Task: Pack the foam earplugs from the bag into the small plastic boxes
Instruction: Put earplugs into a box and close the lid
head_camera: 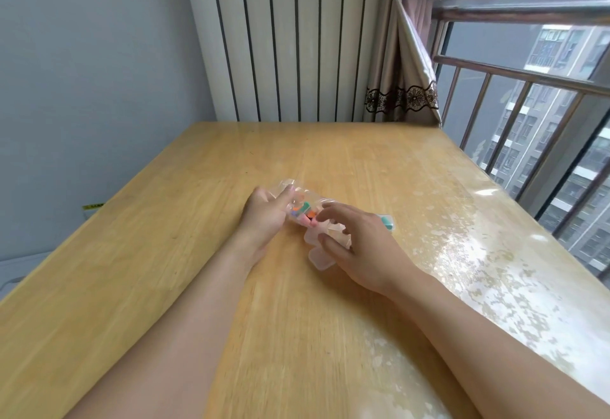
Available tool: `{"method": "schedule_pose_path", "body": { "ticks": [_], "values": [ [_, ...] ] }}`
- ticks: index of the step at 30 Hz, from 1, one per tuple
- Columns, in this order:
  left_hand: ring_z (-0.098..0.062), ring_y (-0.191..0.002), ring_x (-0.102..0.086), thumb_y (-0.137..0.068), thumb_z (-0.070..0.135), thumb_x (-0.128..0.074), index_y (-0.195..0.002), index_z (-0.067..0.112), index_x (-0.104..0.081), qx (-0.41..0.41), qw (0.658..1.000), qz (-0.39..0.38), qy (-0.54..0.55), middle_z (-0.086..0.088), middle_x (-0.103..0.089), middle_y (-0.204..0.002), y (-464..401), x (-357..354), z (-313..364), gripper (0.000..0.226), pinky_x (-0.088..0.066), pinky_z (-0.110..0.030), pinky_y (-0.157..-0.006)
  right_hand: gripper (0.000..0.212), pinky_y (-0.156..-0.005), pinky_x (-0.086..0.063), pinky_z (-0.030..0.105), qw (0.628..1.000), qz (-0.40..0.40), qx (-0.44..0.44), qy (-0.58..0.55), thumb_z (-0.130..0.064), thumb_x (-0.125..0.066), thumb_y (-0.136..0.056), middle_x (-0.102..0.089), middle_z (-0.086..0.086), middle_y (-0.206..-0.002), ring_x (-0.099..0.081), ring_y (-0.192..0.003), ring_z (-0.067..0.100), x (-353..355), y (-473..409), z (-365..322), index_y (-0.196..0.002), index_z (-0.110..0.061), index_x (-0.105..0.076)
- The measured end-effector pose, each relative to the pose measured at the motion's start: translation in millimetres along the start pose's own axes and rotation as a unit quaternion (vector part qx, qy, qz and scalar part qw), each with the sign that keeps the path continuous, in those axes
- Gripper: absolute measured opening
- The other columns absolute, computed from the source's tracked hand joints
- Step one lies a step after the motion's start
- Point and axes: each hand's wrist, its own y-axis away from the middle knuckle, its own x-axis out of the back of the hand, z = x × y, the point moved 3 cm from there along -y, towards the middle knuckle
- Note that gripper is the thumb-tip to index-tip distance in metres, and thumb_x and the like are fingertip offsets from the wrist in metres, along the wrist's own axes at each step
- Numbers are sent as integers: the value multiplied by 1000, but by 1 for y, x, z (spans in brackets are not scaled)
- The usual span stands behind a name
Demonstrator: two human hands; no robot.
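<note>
Across the left side of the frame, a grey wall [92,65] stands behind the wooden bench [158,253], and a white ribbed radiator [284,38] rises at the upper middle, just behind the far edge of the bench.

Near the middle of the frame the left hand [264,217] lies low over the bench, with its forearm coming from the lower left. Its fingers [284,196] hold the left side of a clear plastic bag [297,194], which rests on the bench at the centre of the picture. Inside the bag the foam earplugs [302,212] are seen as a small heap of orange, green and pink pieces, between the two hands.

Just right of the bag is the right hand [363,243], its forearm coming from the lower right corner. Its fingers [330,215] are loosely bent over the right end of the bag and over a small clear plastic box [318,255] that lies on the bench under them. The picture is blurred here, so I cannot tell if these fingers grasp the bag, the box, or only touch them.

Behind the right hand, a second small box [387,221] with something teal inside shows partly, touching the bench.

On the right part of the bench a transparent cover shines with pale patches. At the upper right hang a beige curtain [406,88] with a dark lace band, and beside it a window with a metal railing [528,95]; apartment buildings are seen outside.
</note>
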Motion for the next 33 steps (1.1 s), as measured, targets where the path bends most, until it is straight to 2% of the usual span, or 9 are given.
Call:
{"method": "schedule_pose_path", "body": {
  "ticks": [3, 5, 9, 15, 17, 20, 22, 27, 33],
  "values": [
    [-23, -132, -47, -87, 51, -70, -148, 11, -40, -112, 963, 156, -189, -5, -46, -145, 11, 16, 14, 79, -41, -38, -109, 21, -85, -49, 26, 999, 30, -8, 9, -25, -59, -98, -71, -10, -114, -62, -99, 8, -1, -2, 2, -117, -20, -66],
    [-18, -125, -53, -83, 56, -68, -140, 20, -53, -154, 967, 100, -176, 0, -53, -139, 22, 15, 22, 69, -46, -33, -101, 22, -86, -52, 30, 999, 40, -7, 17, -23, -57, -100, -72, -7, -114, -63, -99, 13, -4, -4, 3, -118, -19, -68],
    [-7, -97, -65, -79, 50, -73, -104, 25, -73, -103, 970, -51, -215, 13, -69, -108, 33, 2, 14, 36, -45, -18, -74, 16, -80, -53, 37, 999, 34, 4, 39, -22, -60, -98, -72, -4, -105, -64, -92, 16, -9, -9, 5, -108, -22, -73],
    [0, -100, -66, -80, 16, -73, -97, 21, -78, -91, 980, -70, -164, 19, -66, -120, 26, 3, 9, 18, -48, -12, -77, 10, -82, -54, 38, 999, 16, -28, 20, -29, -65, -91, -70, -10, -100, -62, -94, 12, -13, -13, 8, -93, -37, -71],
    [-8, -99, -70, -79, 10, -74, -97, 17, -78, -76, 985, -79, -130, 13, -68, -121, 25, 2, 6, 21, -58, -23, -85, 8, -81, -54, 38, 999, 17, -29, 14, -33, -63, -90, -70, -12, -100, -62, -95, 11, -13, -14, 7, -92, -38, -70],
    [-17, -98, -74, -68, 11, -72, -101, 12, -75, -51, 990, -101, -83, 6, -75, -109, 27, 0, 5, 33, -61, -39, -90, 4, -79, -54, 40, 999, 9, -36, 14, -33, -67, -88, -66, -11, -100, -61, -95, 13, -13, -13, 7, -91, -36, -68],
    [-16, -97, -75, -65, 8, -67, -99, 12, -76, -51, 991, -100, -68, 4, -78, -100, 26, -1, 3, 35, -60, -40, -93, 3, -78, -54, 40, 999, 12, -43, 16, -32, -71, -88, -65, -10, -99, -60, -91, 12, -12, -13, 6, -92, -32, -70],
    [-24, -98, -75, -75, -5, -65, -105, 8, -75, -52, 993, -91, -47, -13, -75, -108, 24, 0, 3, 34, -59, -42, -94, 16, -73, -53, 35, 999, 31, -41, 9, -41, -67, -90, -62, -9, -92, -57, -81, 8, -9, -12, 4, -93, -26, -70],
    [-20, -99, -75, -73, 10, -72, -100, 15, -77, -56, 993, -91, -49, -7, -76, -105, 25, -4, 4, 28, -58, -42, -97, 17, -73, -53, 36, 998, 32, -44, 26, -40, -65, -92, -62, -8, -91, -59, -82, 12, -11, -13, 4, -94, -24, -70]
  ]
}}
